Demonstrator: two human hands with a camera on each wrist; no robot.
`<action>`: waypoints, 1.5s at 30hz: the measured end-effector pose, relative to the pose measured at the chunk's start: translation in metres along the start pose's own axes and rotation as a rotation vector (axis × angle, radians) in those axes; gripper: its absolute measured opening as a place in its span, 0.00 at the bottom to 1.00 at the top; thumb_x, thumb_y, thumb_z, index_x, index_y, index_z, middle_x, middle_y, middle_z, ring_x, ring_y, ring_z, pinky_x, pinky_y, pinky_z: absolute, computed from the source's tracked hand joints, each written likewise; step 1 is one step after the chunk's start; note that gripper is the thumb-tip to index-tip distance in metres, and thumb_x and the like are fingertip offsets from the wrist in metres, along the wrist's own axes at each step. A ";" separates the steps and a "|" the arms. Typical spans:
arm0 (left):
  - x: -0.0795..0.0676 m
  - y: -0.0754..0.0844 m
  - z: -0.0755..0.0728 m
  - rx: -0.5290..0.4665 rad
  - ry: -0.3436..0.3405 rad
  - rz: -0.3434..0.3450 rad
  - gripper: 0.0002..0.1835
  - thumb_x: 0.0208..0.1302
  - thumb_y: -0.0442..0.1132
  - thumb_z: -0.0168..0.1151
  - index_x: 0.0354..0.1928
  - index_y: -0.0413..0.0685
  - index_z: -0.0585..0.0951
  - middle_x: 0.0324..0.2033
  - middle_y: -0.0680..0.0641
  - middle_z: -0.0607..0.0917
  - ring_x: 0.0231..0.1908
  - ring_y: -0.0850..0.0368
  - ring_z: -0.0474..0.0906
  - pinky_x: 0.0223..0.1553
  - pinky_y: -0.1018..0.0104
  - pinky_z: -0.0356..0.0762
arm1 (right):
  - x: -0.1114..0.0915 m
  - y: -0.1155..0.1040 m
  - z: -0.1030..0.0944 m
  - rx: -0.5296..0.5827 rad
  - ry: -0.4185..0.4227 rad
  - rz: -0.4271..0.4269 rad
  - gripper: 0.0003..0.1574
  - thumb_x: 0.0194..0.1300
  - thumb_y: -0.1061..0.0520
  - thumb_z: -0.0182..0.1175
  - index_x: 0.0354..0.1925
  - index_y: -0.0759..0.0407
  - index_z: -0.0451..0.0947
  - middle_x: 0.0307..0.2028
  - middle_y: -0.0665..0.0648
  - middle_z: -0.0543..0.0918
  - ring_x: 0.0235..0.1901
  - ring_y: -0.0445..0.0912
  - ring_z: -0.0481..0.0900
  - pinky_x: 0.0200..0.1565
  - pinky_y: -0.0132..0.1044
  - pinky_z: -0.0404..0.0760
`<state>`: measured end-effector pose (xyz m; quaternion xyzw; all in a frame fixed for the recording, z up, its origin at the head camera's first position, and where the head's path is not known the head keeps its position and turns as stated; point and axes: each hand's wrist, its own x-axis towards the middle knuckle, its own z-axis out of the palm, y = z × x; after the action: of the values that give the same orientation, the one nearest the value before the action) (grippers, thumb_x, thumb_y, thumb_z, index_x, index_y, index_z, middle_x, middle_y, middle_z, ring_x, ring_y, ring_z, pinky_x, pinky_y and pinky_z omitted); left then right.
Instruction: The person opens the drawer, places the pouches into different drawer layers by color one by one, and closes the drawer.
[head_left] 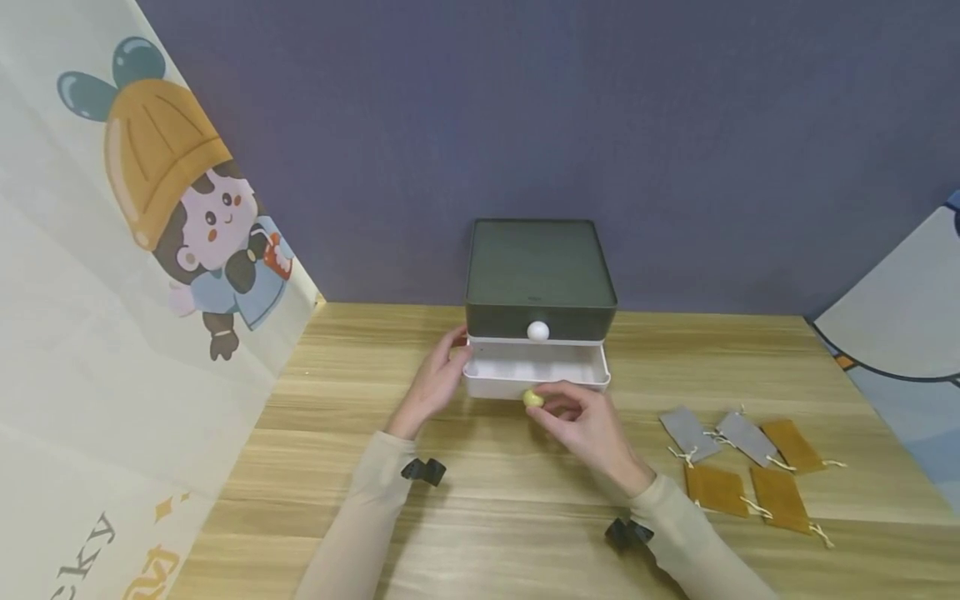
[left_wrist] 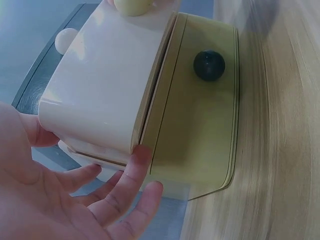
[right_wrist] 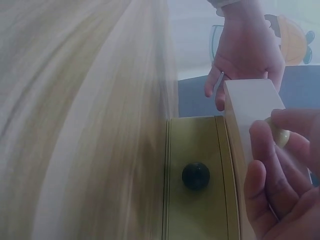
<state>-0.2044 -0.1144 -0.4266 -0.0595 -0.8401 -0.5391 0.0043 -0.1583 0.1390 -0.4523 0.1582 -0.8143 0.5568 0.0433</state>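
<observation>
A small drawer cabinet (head_left: 540, 262) stands against the back wall, its dark green top drawer bearing a white knob (head_left: 537, 332). Below that, a white drawer (head_left: 480, 387) is pulled partway out, with no contents showing inside. My right hand (head_left: 588, 425) pinches the pale yellow knob (head_left: 533, 399) on its front between thumb and fingertips. At the drawer's left side rests my left hand (head_left: 435, 383), fingers loosely spread along it and thumb near the upper edge. Under the white drawer, both wrist views show an olive-yellow drawer (left_wrist: 195, 135) with a dark round knob (left_wrist: 209, 65).
On the wooden table (head_left: 487, 533), right of my right hand, lie two grey drawstring pouches (head_left: 690, 433) and several mustard ones (head_left: 716, 490). A dark blue wall (head_left: 375, 150) rises behind the cabinet. A cartoon-printed panel (head_left: 67, 333) borders the table's left side.
</observation>
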 end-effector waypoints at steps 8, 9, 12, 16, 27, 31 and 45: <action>0.000 0.001 0.000 0.002 -0.002 0.001 0.32 0.82 0.49 0.47 0.82 0.48 0.63 0.73 0.38 0.75 0.62 0.39 0.81 0.62 0.42 0.83 | -0.002 0.000 0.000 -0.001 0.008 -0.007 0.16 0.62 0.58 0.78 0.49 0.54 0.90 0.34 0.59 0.93 0.23 0.50 0.88 0.26 0.35 0.87; 0.000 0.001 0.000 0.002 -0.003 0.001 0.32 0.82 0.49 0.47 0.82 0.48 0.63 0.73 0.38 0.76 0.62 0.39 0.81 0.62 0.41 0.82 | -0.003 0.000 0.000 0.000 0.009 -0.007 0.16 0.62 0.58 0.78 0.49 0.54 0.90 0.33 0.59 0.93 0.23 0.50 0.88 0.26 0.35 0.87; 0.000 0.001 -0.001 0.006 -0.006 0.002 0.31 0.83 0.50 0.47 0.82 0.50 0.63 0.73 0.39 0.76 0.64 0.39 0.80 0.64 0.40 0.82 | -0.005 -0.001 0.000 -0.001 0.013 -0.009 0.16 0.62 0.58 0.78 0.49 0.54 0.90 0.33 0.58 0.93 0.23 0.48 0.88 0.25 0.34 0.87; 0.000 0.001 -0.001 0.017 -0.005 0.002 0.32 0.82 0.52 0.46 0.82 0.51 0.63 0.73 0.40 0.76 0.64 0.40 0.80 0.65 0.40 0.81 | -0.008 -0.001 0.000 -0.029 0.023 -0.025 0.16 0.61 0.58 0.79 0.48 0.53 0.90 0.33 0.56 0.94 0.24 0.42 0.87 0.27 0.33 0.87; -0.001 0.001 -0.001 0.019 -0.002 0.000 0.33 0.81 0.51 0.47 0.82 0.49 0.63 0.72 0.39 0.77 0.64 0.39 0.80 0.65 0.41 0.80 | -0.016 -0.001 0.000 -0.061 0.044 -0.074 0.16 0.59 0.59 0.80 0.47 0.52 0.91 0.33 0.54 0.94 0.24 0.39 0.86 0.29 0.33 0.87; -0.001 0.002 -0.001 0.016 -0.004 -0.008 0.32 0.81 0.51 0.46 0.82 0.50 0.64 0.72 0.40 0.77 0.61 0.40 0.81 0.63 0.42 0.82 | -0.018 -0.002 0.001 -0.069 0.053 -0.077 0.16 0.59 0.58 0.80 0.47 0.52 0.91 0.33 0.53 0.94 0.25 0.35 0.84 0.30 0.32 0.87; -0.002 0.003 -0.001 -0.003 -0.015 -0.003 0.33 0.81 0.50 0.46 0.82 0.48 0.62 0.73 0.38 0.76 0.64 0.37 0.80 0.67 0.37 0.79 | -0.029 -0.001 0.001 -0.094 0.060 -0.162 0.17 0.57 0.61 0.81 0.45 0.52 0.91 0.30 0.52 0.93 0.24 0.33 0.83 0.27 0.29 0.85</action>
<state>-0.2025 -0.1139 -0.4232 -0.0621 -0.8393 -0.5400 -0.0027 -0.1307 0.1434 -0.4587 0.2044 -0.8224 0.5172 0.1199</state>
